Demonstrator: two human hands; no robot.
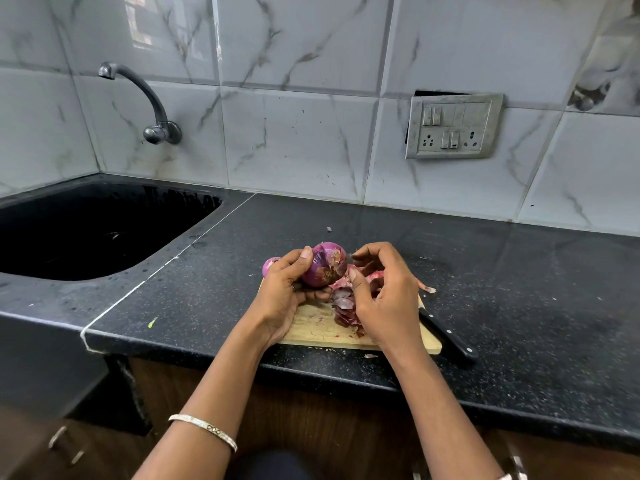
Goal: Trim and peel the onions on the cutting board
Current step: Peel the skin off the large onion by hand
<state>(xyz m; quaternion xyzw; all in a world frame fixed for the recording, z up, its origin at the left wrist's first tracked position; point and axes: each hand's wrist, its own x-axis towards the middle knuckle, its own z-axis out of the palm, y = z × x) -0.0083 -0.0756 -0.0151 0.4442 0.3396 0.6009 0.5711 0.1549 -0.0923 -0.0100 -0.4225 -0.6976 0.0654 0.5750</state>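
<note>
My left hand (287,292) grips a purple onion (325,265) and holds it above the far end of the wooden cutting board (311,327). Patches of dry skin cling to its cut end. My right hand (384,299) hovers just right of the onion with fingers curled and apart; I cannot see anything pinched in it. A second peeled onion (270,265) rests behind my left hand at the board's far left corner. A heap of purple onion skins (344,306) lies on the board between my hands.
A black-handled knife (450,337) lies along the board's right edge on the black counter (519,271). A black sink (86,230) with a wall tap (152,109) is at the left. A switch panel (453,126) sits on the tiled wall. Skin scraps (427,288) lie right of the board.
</note>
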